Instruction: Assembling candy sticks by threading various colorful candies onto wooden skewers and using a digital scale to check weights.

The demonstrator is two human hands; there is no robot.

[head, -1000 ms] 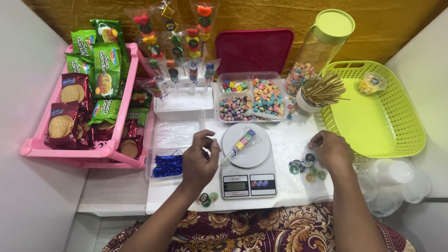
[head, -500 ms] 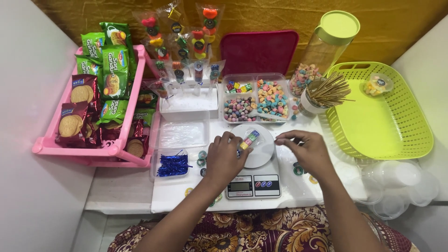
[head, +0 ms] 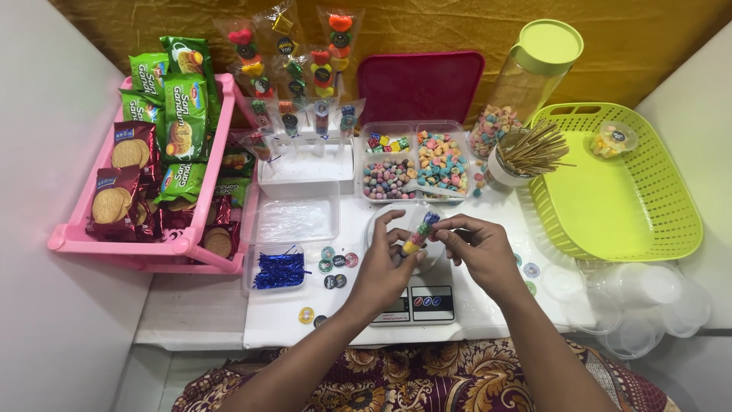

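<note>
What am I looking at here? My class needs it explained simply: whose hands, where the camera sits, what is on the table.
There is no machine. A camera worn on a person's head looks down at their own hands. The left hand and right hand together hold a small wrapped candy stick over a kitchen scale. Around them are a divided candy tray, a pink basket of biscuit packets, a green basket, a cup of wooden skewers and round stickers.

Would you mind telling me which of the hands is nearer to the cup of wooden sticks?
The right hand. It sits just below and slightly left of the cup of wooden sticks; the left hand lies farther left, over the kitchen scale.
</note>
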